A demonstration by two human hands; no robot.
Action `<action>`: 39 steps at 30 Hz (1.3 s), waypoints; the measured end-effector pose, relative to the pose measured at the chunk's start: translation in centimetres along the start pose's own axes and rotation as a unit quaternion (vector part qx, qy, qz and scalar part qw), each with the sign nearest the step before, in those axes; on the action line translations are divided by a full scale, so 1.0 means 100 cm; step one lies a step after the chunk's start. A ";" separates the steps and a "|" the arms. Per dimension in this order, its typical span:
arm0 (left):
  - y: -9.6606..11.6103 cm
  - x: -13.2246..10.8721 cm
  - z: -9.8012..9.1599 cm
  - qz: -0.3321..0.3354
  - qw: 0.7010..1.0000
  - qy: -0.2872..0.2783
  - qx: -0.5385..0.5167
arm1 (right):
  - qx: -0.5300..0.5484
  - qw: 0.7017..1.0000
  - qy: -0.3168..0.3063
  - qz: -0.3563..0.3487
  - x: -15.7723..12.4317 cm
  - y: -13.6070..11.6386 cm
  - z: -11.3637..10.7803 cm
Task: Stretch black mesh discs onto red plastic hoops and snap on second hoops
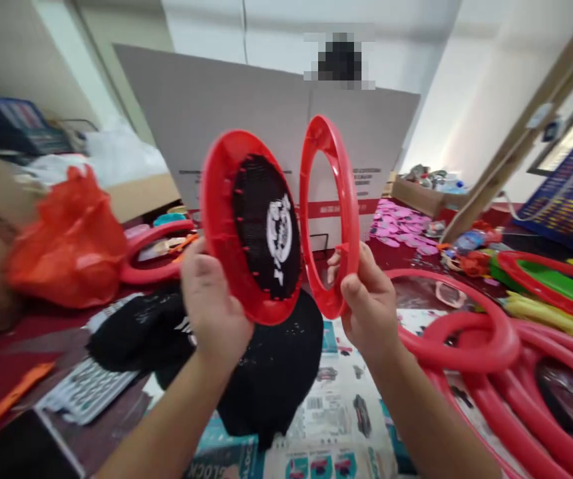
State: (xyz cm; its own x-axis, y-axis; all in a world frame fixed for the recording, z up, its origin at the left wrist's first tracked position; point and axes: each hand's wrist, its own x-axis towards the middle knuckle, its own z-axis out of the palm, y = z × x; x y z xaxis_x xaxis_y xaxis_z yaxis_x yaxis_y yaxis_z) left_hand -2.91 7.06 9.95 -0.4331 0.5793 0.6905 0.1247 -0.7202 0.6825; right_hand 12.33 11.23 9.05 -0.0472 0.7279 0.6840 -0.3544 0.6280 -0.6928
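The red plastic frame with black printed fabric [266, 226] is before the cardboard panel [261, 110], the left hand [216, 306] gripping its lower left edge. Also before this panel, the right hand [372, 303] pinches the bare red plastic ring [350, 206]. Both seem light, stiff, perhaps slippery; the fabric seems softer, so better hold the rims.

I've got a red hoop [222, 246] in my left hand [212, 299], tilted, black fabric [256, 233] with a white print [279, 229] filling its middle. Open red ring [349, 206] in my right [372, 293] is roughly upright, edges super close, can't tell if touching.
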 end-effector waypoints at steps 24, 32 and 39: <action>-0.039 -0.033 0.006 0.254 0.953 -0.124 0.105 | 0.005 1.000 -0.009 0.020 -0.055 0.025 0.028; -0.046 -0.034 0.007 0.226 0.961 -0.131 0.094 | 0.017 0.999 -0.012 0.031 -0.051 0.027 0.029; -0.042 -0.034 0.010 0.200 0.959 -0.152 0.132 | -0.023 0.996 0.014 0.081 -0.052 0.035 0.026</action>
State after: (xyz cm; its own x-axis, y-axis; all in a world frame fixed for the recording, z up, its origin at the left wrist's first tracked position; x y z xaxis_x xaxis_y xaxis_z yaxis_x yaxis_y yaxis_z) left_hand -1.03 8.48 4.97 -0.0294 0.3903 0.9202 0.4655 -0.8093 0.3582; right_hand 8.86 8.95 3.67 -0.0736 0.8275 0.5567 -0.3004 0.5139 -0.8036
